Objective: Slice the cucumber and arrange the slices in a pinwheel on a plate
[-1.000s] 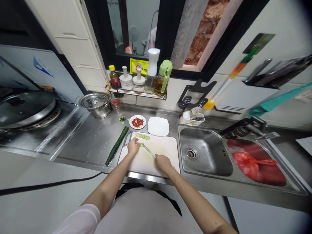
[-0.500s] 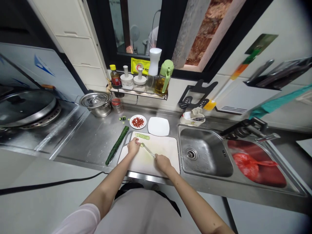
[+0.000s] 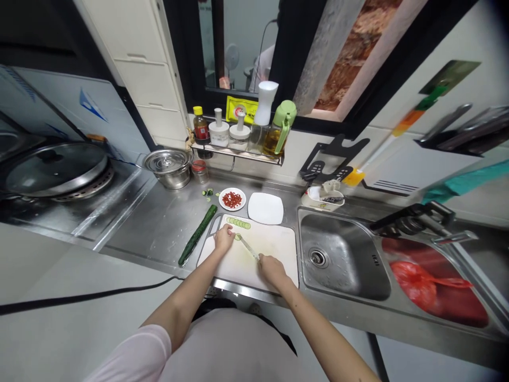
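A small knife [image 3: 249, 248] is gripped by its handle in my right hand [image 3: 272, 269], its blade slanting up and left across the white cutting board [image 3: 274, 247]. At the blade's tip lies a round cucumber slice [image 3: 237, 237]. My left hand [image 3: 224, 239] is closed, fingertips pinched at the slice's left edge; the exact contact is too small to make out. Just beyond, an overlapping row of cucumber slices [image 3: 238, 223] runs along the board's far edge. Left of the board a whole dark green cucumber [image 3: 198, 235] rests on the steel counter.
Behind the board stand a plate of chopped red pieces [image 3: 232, 199] and a white square plate [image 3: 265, 208]. Green scraps [image 3: 207, 192] lie near a lidded pot [image 3: 170, 168]. A sink [image 3: 344, 254] is at right, a condiment shelf [image 3: 238, 153] above, a covered pan [image 3: 58, 168] far left.
The view has shifted, so the scene sits slightly further right in the picture. Both hands, the knife and the cucumber slice keep nearly the same places on the board.
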`<state>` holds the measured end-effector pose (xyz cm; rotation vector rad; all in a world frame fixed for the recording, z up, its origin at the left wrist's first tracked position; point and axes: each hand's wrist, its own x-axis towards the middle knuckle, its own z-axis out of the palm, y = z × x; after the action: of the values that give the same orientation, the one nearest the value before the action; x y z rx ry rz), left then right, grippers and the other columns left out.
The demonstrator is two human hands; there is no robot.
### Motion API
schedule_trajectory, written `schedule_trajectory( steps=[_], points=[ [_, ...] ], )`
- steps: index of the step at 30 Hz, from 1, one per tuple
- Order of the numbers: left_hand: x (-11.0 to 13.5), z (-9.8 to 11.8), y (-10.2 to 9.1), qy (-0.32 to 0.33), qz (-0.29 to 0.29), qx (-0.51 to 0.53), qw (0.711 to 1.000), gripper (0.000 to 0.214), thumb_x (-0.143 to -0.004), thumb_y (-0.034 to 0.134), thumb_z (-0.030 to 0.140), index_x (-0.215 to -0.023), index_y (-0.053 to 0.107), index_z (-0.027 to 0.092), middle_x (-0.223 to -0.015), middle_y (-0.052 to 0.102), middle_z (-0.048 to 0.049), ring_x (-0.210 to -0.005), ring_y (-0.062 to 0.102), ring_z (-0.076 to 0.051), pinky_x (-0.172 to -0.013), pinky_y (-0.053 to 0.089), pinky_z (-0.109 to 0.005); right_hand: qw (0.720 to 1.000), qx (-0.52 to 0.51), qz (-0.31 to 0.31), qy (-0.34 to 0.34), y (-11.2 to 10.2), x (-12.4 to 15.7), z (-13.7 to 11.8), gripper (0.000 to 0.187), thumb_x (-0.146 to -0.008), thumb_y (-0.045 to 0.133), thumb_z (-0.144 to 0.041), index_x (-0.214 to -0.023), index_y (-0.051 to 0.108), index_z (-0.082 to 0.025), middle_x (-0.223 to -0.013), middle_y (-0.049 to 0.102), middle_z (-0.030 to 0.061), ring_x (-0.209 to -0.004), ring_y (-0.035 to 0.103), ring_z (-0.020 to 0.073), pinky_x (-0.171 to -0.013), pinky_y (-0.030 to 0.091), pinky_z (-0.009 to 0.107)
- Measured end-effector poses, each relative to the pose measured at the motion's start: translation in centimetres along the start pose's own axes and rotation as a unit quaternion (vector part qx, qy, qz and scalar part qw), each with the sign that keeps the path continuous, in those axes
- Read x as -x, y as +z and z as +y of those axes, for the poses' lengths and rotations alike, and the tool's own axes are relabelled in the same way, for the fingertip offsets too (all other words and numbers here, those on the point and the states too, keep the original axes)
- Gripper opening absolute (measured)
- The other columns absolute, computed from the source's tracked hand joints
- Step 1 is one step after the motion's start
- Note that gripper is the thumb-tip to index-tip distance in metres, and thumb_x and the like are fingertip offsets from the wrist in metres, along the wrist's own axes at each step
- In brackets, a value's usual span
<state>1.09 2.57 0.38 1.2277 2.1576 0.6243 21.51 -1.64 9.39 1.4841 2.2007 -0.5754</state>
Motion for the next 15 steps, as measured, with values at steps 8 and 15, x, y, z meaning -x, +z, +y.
schedule_trajectory(
  steps=[8,15],
  points=[
    [0.1,0.3,-0.3,-0.002,-0.003,-0.004,1.0,0.026,-0.077,0.063,0.021,-0.102,0.061,0.023,-0.088,0.071,-0.0001,-0.092,0.064,-0.019,-0.086,0.039,-0.031,1.0,0.004,-0.001,0.007,0.4,0.7,0.3,0.033,-0.093,0.032,-0.013,-0.114,0.058,-0.012,-0.101,0.068,0.0176,-0.099,0.065,0.0236,-0.076,0.044,0.03],
    [1.1,0.7,-0.2,0.016,0.007,-0.03,0.999,0.025,-0.082,0.055,0.018,-0.106,0.061,0.023,-0.095,0.069,-0.0025,-0.097,0.062,-0.019,-0.089,0.038,-0.031,1.0,-0.006,-0.01,0.016,1.2,2.1,1.8,0.03,-0.095,0.034,-0.02,-0.111,0.058,-0.013,-0.102,0.068,0.0164,-0.098,0.064,0.0235,-0.076,0.042,0.029]
  ],
)
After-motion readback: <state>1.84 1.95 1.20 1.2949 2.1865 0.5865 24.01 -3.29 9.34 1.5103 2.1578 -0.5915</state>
